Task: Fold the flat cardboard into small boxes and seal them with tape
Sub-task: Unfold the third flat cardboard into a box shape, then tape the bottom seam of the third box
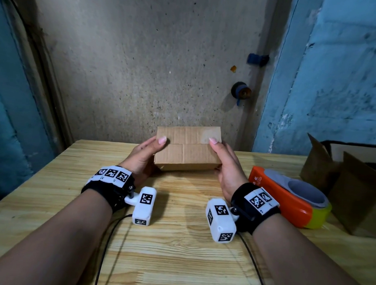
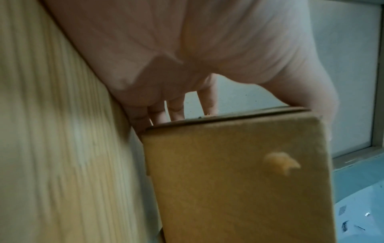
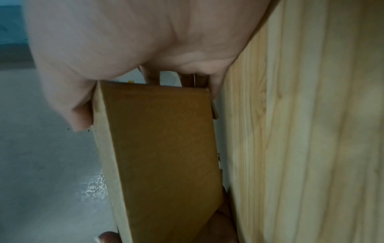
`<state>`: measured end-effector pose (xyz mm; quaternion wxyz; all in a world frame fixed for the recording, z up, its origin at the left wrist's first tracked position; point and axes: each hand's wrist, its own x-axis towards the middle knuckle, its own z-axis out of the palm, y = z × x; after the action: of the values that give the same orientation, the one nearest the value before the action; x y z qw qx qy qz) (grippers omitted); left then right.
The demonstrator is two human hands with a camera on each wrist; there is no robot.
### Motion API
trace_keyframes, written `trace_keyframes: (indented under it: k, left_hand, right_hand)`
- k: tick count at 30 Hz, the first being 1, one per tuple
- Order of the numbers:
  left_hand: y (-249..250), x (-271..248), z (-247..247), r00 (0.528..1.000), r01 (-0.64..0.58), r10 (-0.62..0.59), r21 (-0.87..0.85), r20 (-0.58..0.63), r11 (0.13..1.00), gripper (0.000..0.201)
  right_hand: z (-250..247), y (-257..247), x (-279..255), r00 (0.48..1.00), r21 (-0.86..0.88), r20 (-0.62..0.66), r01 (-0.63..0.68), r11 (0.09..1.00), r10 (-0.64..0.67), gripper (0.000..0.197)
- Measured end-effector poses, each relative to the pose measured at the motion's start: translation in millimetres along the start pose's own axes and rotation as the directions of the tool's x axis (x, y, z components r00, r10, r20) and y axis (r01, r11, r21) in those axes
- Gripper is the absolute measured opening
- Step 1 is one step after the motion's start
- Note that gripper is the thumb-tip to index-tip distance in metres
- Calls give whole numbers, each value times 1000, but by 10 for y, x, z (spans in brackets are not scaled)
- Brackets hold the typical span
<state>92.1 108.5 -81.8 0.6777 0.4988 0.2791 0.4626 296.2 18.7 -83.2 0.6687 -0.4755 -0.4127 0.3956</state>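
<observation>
Presently the box [image 1: 188, 147] is held between both hands above the far middle of the worktop [image 1: 179, 248], its lower edge close to the wood; whether it touches cannot be told. The left hand [image 1: 143, 156] grips the left end, thumb on the top face and fingers [image 2: 176, 106] wrapped behind; the right hand [image 1: 226, 165] grips the right end likewise, thumb [image 3: 76, 115] pressed on the top face.

The top flaps are seen meeting along a seam, and no tape can be made out on it (glare on the cardboard leaves this uncertain). If grip is relaxed before sealing, the flaps may be expected to spring apart. Should the thumbs be pressed too hard, the top could be dented or the seam pushed inward. A loose flap edge shows under the box in the right wrist view, so the bottom may also open if the box is lifted carelessly. One hand must be freed to reach the dispenser [image 1: 287, 201] at three o'clock of the box, and the box could slide or skew then.

The worktop is pale, striped wood. Behind it a stained grey wall is seen, with blue painted walls at either side, and more cardboard [image 1: 351, 190] at the right edge.
</observation>
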Motion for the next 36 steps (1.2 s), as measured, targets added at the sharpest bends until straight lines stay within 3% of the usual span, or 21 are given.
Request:
trace_keyframes:
  k: [3, 5, 9, 12, 14, 20, 25, 29, 31, 33, 36]
  left_hand:
    - [89, -104, 134, 999, 39, -40, 76, 4, 996, 66]
    - [100, -111, 147, 997, 80, -82, 132, 10, 988, 53]
    - [140, -99, 146, 984, 168, -175, 227, 12, 959, 63]
    - [166, -66, 154, 978, 202, -210, 254, 5, 946, 50]
    - [187, -47, 154, 974, 219, -225, 284, -15, 933, 48]
    - [189, -102, 42, 968, 240, -249, 393, -29, 888, 63]
    - [240, -155, 48, 960, 275, -273, 344, -54, 898, 73]
    - [367, -195, 112, 938, 345, -323, 334, -122, 877, 74]
    - [456, -175, 122, 933, 360, -313, 424, -179, 831, 86]
    - [585, -178, 199, 925, 380, -276, 579, -263, 722, 88]
    - [831, -276, 453, 948, 268, 41, 865, -315, 425, 46]
  right_hand:
    - [-11, 30, 26, 999, 24, -28, -42, 999, 43, 79]
    - [-19, 34, 44, 997, -2, -12, -79, 997, 79, 83]
    - [-34, -30, 44, 990, -121, 36, -130, 984, 135, 83]
    - [-32, -107, 28, 977, -144, 36, -205, 968, 212, 48]
    - [-35, -120, 11, 963, -134, 39, -258, 957, 265, 38]
    - [-12, -127, -15, 939, -130, 5, -340, 931, 344, 41]
    - [49, -215, -31, 935, -127, -19, -355, 926, 355, 42]
    - [96, -292, 26, 956, -209, -24, -290, 934, 291, 69]
    - [114, -321, 52, 962, -263, -27, -270, 926, 273, 68]
    - [156, -419, 10, 962, -332, -58, -271, 903, 267, 63]
    - [281, -547, -7, 954, -450, -120, -300, 841, 276, 56]
